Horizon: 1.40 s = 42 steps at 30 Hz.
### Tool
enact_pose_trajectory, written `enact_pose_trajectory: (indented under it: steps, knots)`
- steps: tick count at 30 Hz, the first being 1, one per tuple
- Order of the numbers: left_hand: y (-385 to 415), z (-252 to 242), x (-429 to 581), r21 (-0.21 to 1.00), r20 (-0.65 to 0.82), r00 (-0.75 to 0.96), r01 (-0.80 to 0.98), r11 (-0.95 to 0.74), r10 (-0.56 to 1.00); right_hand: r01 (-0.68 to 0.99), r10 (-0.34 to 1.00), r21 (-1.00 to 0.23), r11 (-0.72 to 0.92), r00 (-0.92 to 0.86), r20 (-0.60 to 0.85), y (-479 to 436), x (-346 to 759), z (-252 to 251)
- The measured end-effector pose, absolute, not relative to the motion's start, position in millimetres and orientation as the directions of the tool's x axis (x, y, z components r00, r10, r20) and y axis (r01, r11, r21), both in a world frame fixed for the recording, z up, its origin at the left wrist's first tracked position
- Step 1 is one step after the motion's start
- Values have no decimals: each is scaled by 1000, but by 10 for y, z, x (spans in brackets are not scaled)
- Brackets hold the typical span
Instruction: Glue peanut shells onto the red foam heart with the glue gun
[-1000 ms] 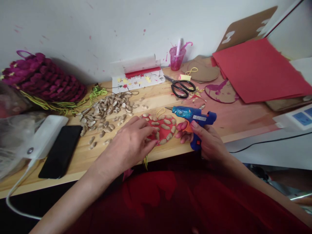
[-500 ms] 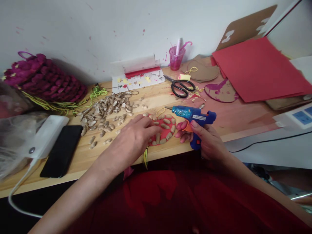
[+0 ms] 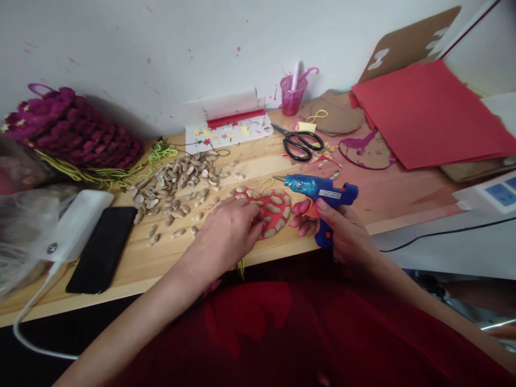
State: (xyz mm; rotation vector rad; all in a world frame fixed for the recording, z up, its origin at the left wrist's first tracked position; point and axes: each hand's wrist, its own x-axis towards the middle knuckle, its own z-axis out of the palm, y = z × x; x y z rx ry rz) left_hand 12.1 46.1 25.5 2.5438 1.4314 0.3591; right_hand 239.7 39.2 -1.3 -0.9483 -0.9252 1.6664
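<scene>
My right hand (image 3: 342,226) is wrapped round a blue glue gun (image 3: 308,185), with fingers at its orange trigger and its nozzle pointing left. Below the nozzle lies a round red piece (image 3: 275,216) bearing several peanut shells (image 3: 274,208). Over the left part of that piece, my left hand (image 3: 234,226) has its fingers curled down and together among the shells. Whatever is between those fingertips is hidden. A yellow loop (image 3: 266,185) sticks out at the piece's top edge, and yellow-green strings (image 3: 241,267) hang at the table's front edge.
Loose peanut shells (image 3: 177,180) are heaped left of my hands. A black phone (image 3: 101,250) and white power bank (image 3: 80,226) lie farther left. Behind are scissors (image 3: 298,144), a pink cup (image 3: 291,99) and a magenta layered craft (image 3: 80,134). Red sheets (image 3: 431,118) lie right.
My left hand has shifted slightly, its fingers curling in more over the red piece and uncovering shells at its upper left edge. My right hand keeps the glue gun in nearly the same place.
</scene>
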Motion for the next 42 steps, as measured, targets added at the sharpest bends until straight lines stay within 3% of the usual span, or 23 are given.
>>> enact_pose_trajectory:
  steps: [6, 20, 29, 34, 42]
  knots:
    - [428, 329, 83, 311, 150, 441, 829, -465, 885, -352, 961, -907, -232, -229, -156, 379, 2403, -27]
    - [416, 311, 48, 329, 166, 477, 799, -504, 863, -344, 961, -911, -227, -229, -153, 386, 2424, -62]
    - [461, 580, -215, 255, 240, 332, 885, -390, 912, -321, 962, -917, -235, -214, -171, 391, 2410, -13]
    - [456, 574, -230, 303, 276, 328, 862, -406, 903, -323, 962, -917, -234, -216, -169, 393, 2409, -22]
    - [424, 552, -230, 267, 288, 335, 872, -411, 897, -318, 963, -919, -234, -209, -173, 398, 2401, -34]
